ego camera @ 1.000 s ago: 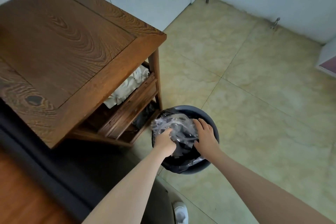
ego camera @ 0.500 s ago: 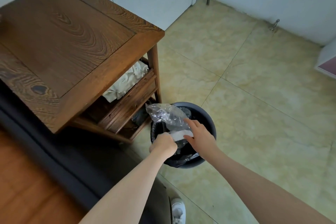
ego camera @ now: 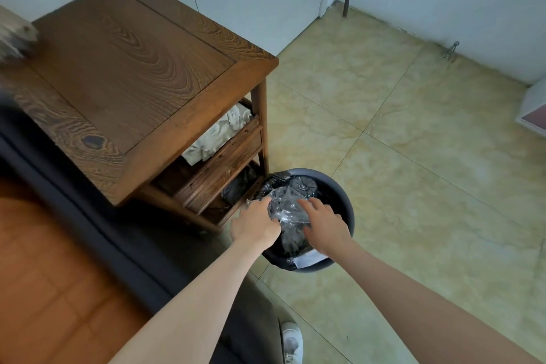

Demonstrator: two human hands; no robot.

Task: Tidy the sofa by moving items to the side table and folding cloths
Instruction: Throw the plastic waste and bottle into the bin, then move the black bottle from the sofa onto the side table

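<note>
A crumpled clear plastic bag [ego camera: 288, 211] is pressed into the bin [ego camera: 344, 201] at lower centre, gripped by the left hand [ego camera: 254, 223] while the right hand [ego camera: 325, 226] lies open on it; release is judged to be needed next.

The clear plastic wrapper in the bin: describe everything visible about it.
The clear plastic wrapper is thin, crinkled and glossy, see-through over the dark contents below. It lies crumpled in the mouth of the round dark bin, which stands on the tiled floor by the wooden side table. The left hand touches its left edge and the right hand rests on its right side, fingers spread. Whether anything is inside it cannot be told.
</note>
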